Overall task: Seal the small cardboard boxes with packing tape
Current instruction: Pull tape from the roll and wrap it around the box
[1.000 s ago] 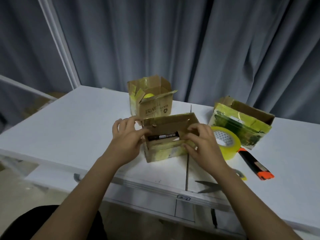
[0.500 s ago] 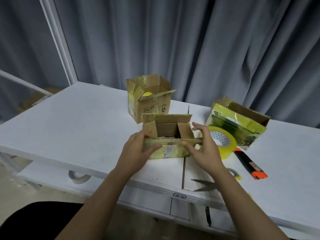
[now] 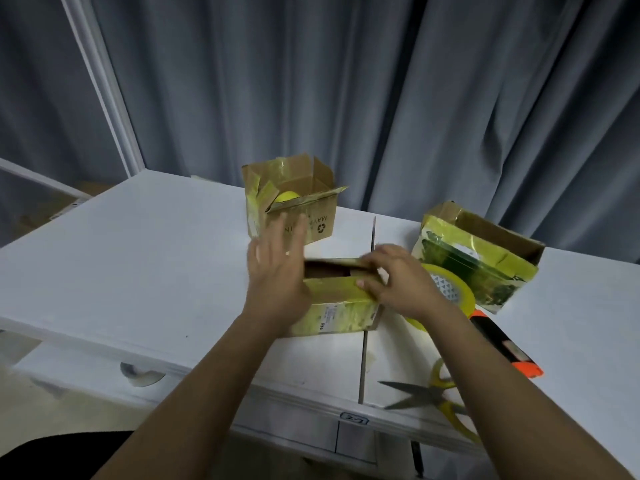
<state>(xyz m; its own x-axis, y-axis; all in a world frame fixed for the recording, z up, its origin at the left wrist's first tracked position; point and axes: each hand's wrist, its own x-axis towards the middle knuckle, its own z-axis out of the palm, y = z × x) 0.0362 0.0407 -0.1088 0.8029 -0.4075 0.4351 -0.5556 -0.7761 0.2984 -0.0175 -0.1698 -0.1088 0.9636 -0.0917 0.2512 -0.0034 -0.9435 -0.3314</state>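
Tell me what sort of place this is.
Probably a makeshift packing station, not a warehouse: a white table before grey curtains, carrying small cardboard boxes patched with yellowish tape, a packing tape roll, scissors and a box cutter.

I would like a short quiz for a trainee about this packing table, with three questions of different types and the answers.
1. True or false: the back box with the yellow ball inside is already closed.
2. Multiple choice: what lies directly behind the right hand? A) scissors B) tape roll C) knife
3. Fill in: the right hand grips the near flap of the front box, while the left hand is ____, fingers straight.

Key:
1. False, its flaps stand up.
2. B, the tape roll; the scissors lie at the near table edge and the knife to the right.
3. Open.
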